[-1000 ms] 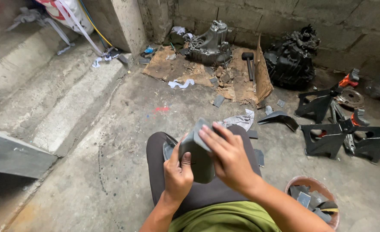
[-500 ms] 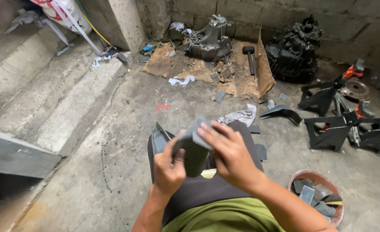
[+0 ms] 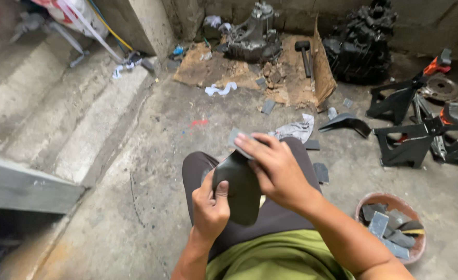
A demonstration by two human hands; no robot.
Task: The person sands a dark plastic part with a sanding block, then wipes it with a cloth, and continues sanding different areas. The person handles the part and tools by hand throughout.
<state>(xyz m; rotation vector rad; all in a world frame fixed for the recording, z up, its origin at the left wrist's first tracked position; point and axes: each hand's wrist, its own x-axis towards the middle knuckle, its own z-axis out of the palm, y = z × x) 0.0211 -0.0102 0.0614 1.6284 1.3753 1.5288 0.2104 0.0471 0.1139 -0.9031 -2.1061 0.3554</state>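
Note:
A dark, curved plastic panel (image 3: 241, 189) rests over my lap, gripped along its left edge by my left hand (image 3: 211, 205). My right hand (image 3: 274, 167) lies on top of the panel and presses a small grey sheet, like sandpaper (image 3: 237, 140), against its upper end with the fingertips. Both hands sit above my dark-trousered thigh (image 3: 291, 218).
A round basin (image 3: 392, 231) with several grey sheets stands at my right. Black metal stands (image 3: 413, 140) and a black curved part (image 3: 345, 123) lie further right. An engine block (image 3: 252, 33), a mallet (image 3: 305, 54) and torn cardboard (image 3: 291, 83) are ahead by the wall. Concrete steps (image 3: 58, 119) rise at left.
My right hand has slid up the panel with the grey sheet. The left hand has kept its grip, and my view has tilted slightly.

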